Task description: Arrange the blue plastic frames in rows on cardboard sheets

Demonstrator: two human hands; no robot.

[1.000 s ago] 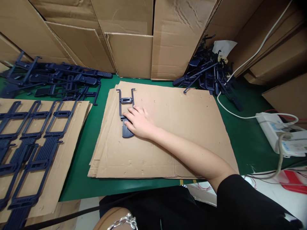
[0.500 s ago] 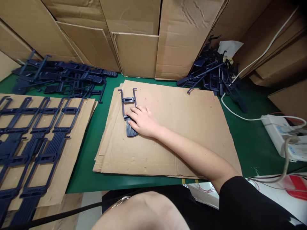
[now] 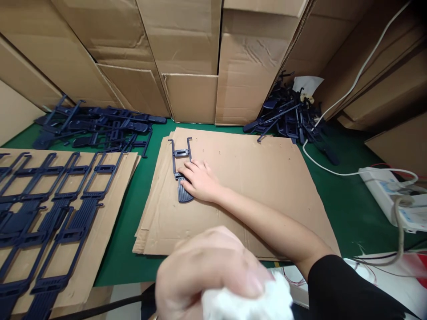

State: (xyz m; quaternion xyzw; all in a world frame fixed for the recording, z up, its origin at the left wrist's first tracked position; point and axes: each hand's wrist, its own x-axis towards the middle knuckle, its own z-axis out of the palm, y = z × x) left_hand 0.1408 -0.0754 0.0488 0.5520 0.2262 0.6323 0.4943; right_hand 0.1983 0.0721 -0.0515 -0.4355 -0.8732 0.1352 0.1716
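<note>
Cardboard (image 3: 105, 222) was covered at the left by rows of dark blue framed parts (image 3: 82, 213), with ribbed plates among them. Beyond these, at the far left, a tangled heap (image 3: 113, 124) of similar pieces was piled on the green tabletop (image 3: 126, 195). In the middle, a stack of brown sheets (image 3: 267, 178) was set down, and on its left portion a single blue part (image 3: 184, 192) was laid flat, its hooked ends pointed to the far side. Its right side was partly covered by the right hand (image 3: 202, 180), which was held open, with extended fingers laid over the part. At the near edge, in blur, a white wad (image 3: 248, 306) was gripped by the curled left hand (image 3: 203, 266); its material could not be told. At the far right, another heap (image 3: 283, 115) was gathered below a white paper (image 3: 308, 84), and farther right a white power strip (image 3: 376, 182) was seen.
</note>
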